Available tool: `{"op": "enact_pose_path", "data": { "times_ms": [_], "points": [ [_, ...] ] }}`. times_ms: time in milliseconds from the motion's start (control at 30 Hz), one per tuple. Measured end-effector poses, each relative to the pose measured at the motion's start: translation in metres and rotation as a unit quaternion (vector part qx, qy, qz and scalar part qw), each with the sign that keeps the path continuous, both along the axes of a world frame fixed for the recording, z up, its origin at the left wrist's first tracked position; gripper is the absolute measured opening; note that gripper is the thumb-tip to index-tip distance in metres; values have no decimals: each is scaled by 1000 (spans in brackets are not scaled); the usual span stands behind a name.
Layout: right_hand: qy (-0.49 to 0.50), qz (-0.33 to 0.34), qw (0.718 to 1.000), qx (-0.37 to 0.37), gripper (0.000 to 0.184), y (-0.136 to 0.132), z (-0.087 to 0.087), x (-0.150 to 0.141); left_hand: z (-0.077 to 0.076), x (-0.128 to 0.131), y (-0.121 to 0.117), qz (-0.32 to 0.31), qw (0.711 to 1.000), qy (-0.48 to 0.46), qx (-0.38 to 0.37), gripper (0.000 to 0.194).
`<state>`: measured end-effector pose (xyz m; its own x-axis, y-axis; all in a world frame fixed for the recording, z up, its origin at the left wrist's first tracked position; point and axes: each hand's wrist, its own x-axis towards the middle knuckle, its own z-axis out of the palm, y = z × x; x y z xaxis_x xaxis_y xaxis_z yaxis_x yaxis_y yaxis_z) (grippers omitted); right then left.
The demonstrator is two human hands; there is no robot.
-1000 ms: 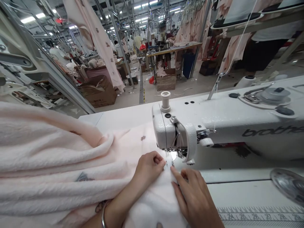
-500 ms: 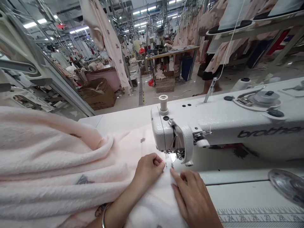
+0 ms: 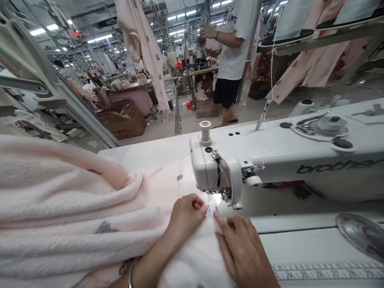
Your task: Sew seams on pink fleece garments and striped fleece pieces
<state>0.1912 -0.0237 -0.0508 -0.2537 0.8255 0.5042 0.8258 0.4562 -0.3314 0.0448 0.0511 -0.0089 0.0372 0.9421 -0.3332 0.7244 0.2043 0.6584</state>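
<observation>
Pale pink fleece fabric (image 3: pixel 144 204) with small printed animals is spread over the left of the table and runs under the needle area of a white sewing machine (image 3: pixel 228 160). A small white label (image 3: pixel 211 208) with dark print lies on the fabric just before the presser foot. At its left edge, my left hand (image 3: pixel 189 212) is closed, thumb and forefinger pinched at the label. My right hand (image 3: pixel 243 244) rests on the fabric to the right, forefinger and thumb stretched out, the forefinger tip touching near the label's right edge. The needle tip is hard to make out.
A ruler strip (image 3: pixel 327 272) runs along the front right edge, with a clear round part (image 3: pixel 360 232) above it. Thread cones (image 3: pixel 292 24) stand on a rack behind. A person (image 3: pixel 231 52) in a white shirt walks past. Pink fabric (image 3: pixel 150 52) hangs at back left.
The person in the background has moved left, out from behind the thread rack. The hanging pink fabric has shifted right. Both my hands and the label stay practically where they were.
</observation>
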Motion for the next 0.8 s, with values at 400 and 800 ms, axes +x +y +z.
{"op": "enact_pose_path", "data": {
  "times_ms": [400,800],
  "points": [
    [-34,-8,999,5,35,0,-2,-1,7,-2,-8,-55,997,23,50,16],
    [-23,-12,1000,-8,36,-1,-1,-3,25,-36,-42,-478,811,218,257,57]
  ]
}}
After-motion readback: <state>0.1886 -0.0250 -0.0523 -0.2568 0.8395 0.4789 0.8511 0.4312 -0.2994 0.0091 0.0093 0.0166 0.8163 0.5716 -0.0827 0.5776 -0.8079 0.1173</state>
